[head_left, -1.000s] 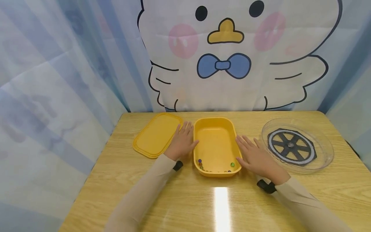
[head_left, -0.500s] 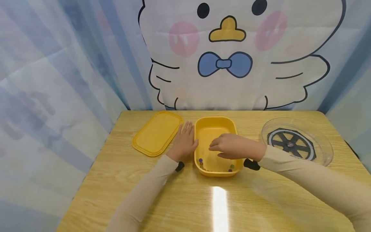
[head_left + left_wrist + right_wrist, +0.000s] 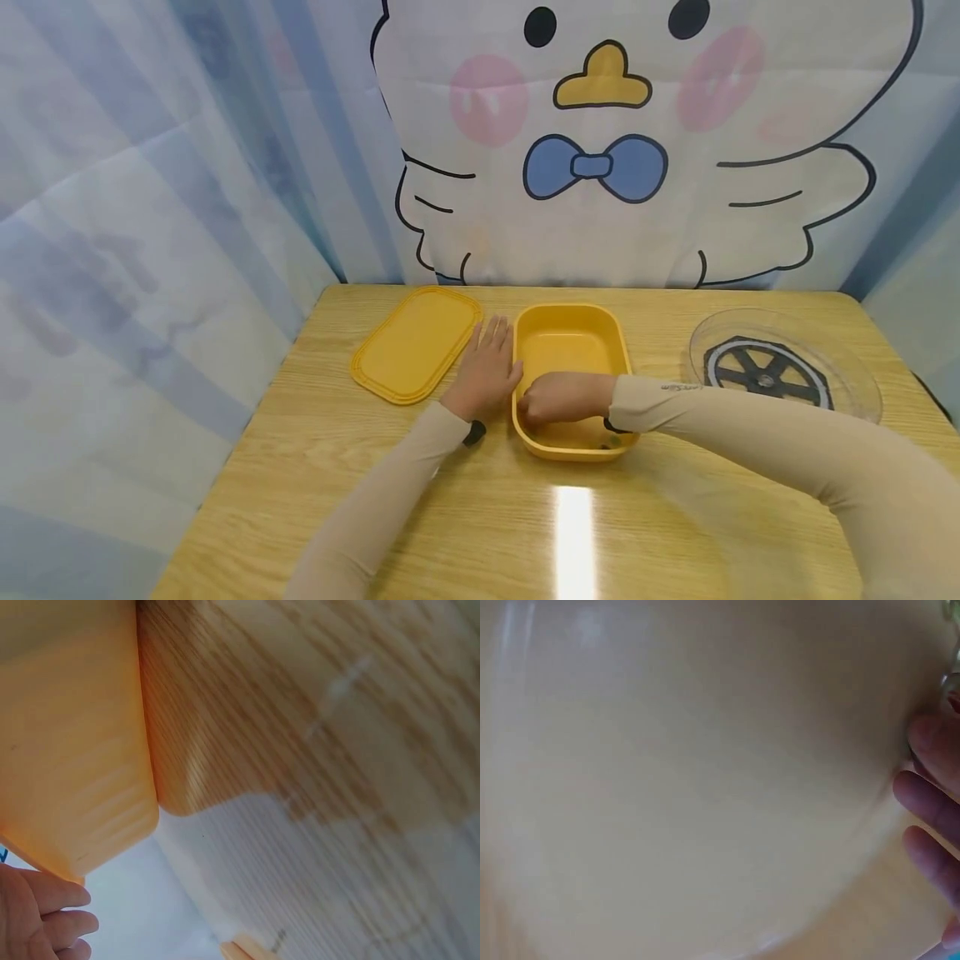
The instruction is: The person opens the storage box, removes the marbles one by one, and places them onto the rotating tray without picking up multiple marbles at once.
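A yellow plastic box [image 3: 573, 455] stands on the wooden table. My left hand [image 3: 483, 375] lies against its left rim with fingers straight; in the left wrist view those fingers [image 3: 64, 892] are at the box's edge. Inside the box, my right hand [image 3: 564, 398] reaches down into the left front corner, fingers curled downward. Shiny glass marbles [image 3: 954, 682] lie beside its fingertips [image 3: 930, 742] in the right wrist view. I cannot tell whether a marble is pinched there. Another greenish marble [image 3: 615, 440] shows dimly at the right front corner, below the right wrist.
To the left lies a flat yellow lid [image 3: 416, 346]. At the right is a round clear dish [image 3: 862, 392] with a dark spoked wheel shape [image 3: 765, 379] in it, partly behind the right sleeve. A printed curtain [image 3: 592, 233] hangs along the table's back edge.
My right hand has left the box's right rim, crossed leftward over the box and gone down into its left front corner. The left hand has stayed at the left rim.
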### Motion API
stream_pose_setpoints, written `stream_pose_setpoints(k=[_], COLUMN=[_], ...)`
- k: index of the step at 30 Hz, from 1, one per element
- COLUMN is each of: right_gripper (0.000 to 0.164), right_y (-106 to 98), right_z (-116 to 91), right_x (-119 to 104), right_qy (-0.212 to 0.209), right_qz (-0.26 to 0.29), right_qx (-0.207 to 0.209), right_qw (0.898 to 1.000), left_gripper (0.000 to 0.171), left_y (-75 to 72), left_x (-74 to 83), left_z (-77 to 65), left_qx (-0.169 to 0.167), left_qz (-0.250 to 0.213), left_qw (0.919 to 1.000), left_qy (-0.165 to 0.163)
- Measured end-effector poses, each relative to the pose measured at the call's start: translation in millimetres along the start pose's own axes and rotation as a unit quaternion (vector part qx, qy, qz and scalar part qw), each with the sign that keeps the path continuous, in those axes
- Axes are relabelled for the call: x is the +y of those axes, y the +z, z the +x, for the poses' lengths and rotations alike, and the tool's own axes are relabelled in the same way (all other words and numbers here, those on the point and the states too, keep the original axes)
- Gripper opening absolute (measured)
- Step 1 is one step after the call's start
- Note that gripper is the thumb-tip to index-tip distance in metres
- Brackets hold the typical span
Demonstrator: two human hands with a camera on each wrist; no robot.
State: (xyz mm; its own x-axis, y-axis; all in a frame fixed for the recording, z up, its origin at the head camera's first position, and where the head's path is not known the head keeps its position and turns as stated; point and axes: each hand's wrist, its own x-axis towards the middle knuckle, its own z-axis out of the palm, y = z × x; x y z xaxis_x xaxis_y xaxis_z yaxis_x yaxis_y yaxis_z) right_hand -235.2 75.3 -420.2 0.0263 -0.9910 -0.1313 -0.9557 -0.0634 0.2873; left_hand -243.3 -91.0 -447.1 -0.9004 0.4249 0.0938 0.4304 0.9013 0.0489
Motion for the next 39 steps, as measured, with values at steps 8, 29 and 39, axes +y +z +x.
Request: stream_pose_setpoints(k=[8,29,39], right_gripper=[0.008,0.027,0.018], right_y=[1.2,-62.2,6.6], right_z=[-5.5,-180.1,-263.7], right_x=[4.0,44.8,39.3], right_qy=[0.028,0.376,0.555], right_qz=[0.011,0.135,0.291], right_qx=[0.017,0.214,0.076], right_qw=[0.999,0.891,0.776], left_gripper=[0.058,0.064,0.066], left_y=[-7.1,-14.1,-14.3], left_x=[4.5,11.5,12.0], left_z=[-4.1,-10.6,-18.0], left_qx=[0.011,0.013,0.015], left_qz=[0.008,0.037,0.015], left_qw=[0.9999,0.9987,0.9998], left_qy=[-0.002,-0.032,0.001])
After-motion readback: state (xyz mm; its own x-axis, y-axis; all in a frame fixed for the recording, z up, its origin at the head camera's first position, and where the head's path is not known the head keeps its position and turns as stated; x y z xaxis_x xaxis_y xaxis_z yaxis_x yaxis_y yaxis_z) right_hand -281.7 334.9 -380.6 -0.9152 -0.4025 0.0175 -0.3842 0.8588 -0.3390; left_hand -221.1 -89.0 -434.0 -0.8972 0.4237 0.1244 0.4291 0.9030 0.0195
